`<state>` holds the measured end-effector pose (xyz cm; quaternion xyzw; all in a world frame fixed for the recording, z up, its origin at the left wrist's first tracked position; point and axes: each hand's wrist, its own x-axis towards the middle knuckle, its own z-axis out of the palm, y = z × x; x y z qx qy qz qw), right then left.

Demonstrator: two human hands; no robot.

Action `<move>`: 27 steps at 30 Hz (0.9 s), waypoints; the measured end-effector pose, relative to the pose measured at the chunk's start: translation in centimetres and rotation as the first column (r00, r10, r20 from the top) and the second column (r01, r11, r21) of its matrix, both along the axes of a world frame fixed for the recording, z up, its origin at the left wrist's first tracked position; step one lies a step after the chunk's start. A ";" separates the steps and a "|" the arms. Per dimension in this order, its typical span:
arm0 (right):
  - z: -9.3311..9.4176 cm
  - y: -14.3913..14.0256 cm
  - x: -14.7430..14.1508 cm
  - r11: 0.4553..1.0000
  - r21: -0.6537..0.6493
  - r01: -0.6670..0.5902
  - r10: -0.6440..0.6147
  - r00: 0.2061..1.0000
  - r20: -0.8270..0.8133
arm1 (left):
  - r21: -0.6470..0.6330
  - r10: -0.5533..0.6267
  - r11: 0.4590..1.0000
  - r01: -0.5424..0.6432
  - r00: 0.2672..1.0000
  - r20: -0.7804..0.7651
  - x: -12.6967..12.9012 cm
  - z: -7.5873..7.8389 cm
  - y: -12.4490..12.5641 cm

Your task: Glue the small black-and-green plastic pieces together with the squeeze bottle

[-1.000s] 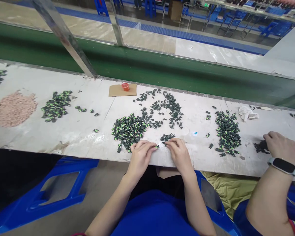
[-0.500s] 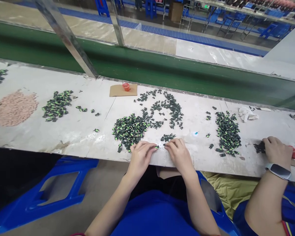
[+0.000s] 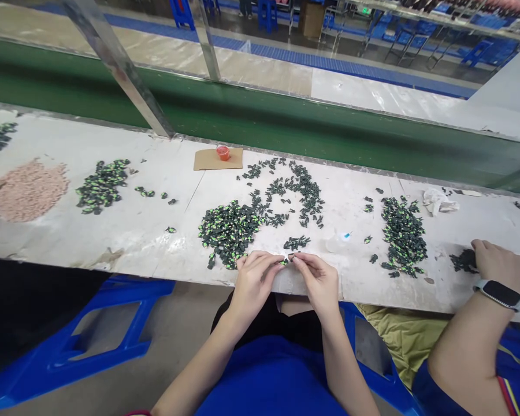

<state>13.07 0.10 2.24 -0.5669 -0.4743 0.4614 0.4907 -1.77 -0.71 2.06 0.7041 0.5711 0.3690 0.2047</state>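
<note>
My left hand pinches a small black-and-green piece between thumb and fingers. Close beside it, my right hand grips a small black piece in its fingertips. The two pieces meet or nearly meet; I cannot tell which. Left of my hands lies a heap of black-and-green pieces. Just beyond my fingers is a little cluster of plain black pieces, and farther back more black pieces are strewn in an arc.
A red cup stands on a piece of cardboard. Pink pieces are heaped at left. To the right are another black-and-green heap, a crumpled white cloth and a co-worker's hand at black pieces.
My hands have come together, bringing the two small pieces close to each other. The co-worker's hand has shifted slightly right.
</note>
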 end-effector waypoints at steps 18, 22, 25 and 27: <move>0.2 -1.1 -1.0 0.987 0.161 0.020 -0.013 0.999 -0.047 | 0.145 -0.015 0.989 0.017 1.000 -0.017 0.7 0.7 -0.3; 0.3 -1.2 -1.0 0.969 0.241 0.051 -0.045 0.999 -0.029 | 0.178 -0.058 0.982 0.062 0.998 -0.031 0.8 1.2 -0.1; 0.4 -1.3 -0.6 0.976 0.217 0.031 -0.020 0.998 -0.052 | 0.190 -0.106 0.975 0.113 0.993 -0.045 0.7 1.6 0.1; 0.5 -1.3 -0.3 0.984 0.176 0.007 0.003 0.998 -0.055 | 0.186 -0.132 0.972 0.142 0.989 -0.062 0.6 1.7 0.3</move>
